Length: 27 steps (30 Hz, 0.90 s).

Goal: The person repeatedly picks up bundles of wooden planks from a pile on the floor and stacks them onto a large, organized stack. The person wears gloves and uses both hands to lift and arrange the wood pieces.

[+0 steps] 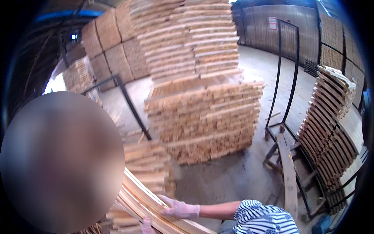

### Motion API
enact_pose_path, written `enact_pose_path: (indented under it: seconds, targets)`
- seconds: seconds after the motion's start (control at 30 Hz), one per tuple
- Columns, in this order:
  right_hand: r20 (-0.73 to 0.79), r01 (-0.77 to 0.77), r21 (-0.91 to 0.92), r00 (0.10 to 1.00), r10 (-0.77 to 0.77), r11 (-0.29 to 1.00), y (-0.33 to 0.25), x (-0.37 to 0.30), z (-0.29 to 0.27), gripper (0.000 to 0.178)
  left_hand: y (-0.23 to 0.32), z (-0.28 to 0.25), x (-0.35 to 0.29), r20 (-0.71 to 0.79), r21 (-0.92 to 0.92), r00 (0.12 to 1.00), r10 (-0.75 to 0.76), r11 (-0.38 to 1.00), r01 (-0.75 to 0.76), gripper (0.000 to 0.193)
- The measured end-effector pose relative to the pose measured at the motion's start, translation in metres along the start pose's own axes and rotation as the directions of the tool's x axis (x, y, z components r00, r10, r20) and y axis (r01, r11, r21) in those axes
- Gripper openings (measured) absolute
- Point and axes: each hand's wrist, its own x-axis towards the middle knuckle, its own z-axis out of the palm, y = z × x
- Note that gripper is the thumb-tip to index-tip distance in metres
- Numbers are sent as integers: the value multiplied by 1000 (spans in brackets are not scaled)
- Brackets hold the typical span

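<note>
A bundle of long, thin wooden slats (150, 202) runs slantwise across the lower part of the head view. My right hand (181, 208), in a pale pinkish work glove, grips the far side of the bundle, its arm reaching in from a black-and-white striped sleeve. Closer to the lower edge, my gloved left hand (147, 226) shows only partly, its fingers wrapped round the slats' near side. The upper left end of the bundle disappears behind a large blurred patch.
Beyond the bundle lies a pile of slats (152, 162). A tall wood stack (206, 124) stands in the middle. Black metal frames (132, 105) rise left and right. At right, curved slats (327, 132) are stacked beside a narrow plank (287, 171).
</note>
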Motion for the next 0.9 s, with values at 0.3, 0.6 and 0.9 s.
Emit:
enact_pose_path:
  seconds: [0.3,0.6,0.9]
  targets:
    - [-320,280,32,912,-255,960,-82,16,-251,88,-35,272,59,440,-225,876,198,969,-106,73]
    - [-509,251,162,850,-137,954,-207,109,-411,61,0,461,266,675,180,631,-382,915,362,56]
    - [-693,192,86,716,-80,978,-243,297,-578,43,-22,605,511,662,307,652,-370,927,214,50]
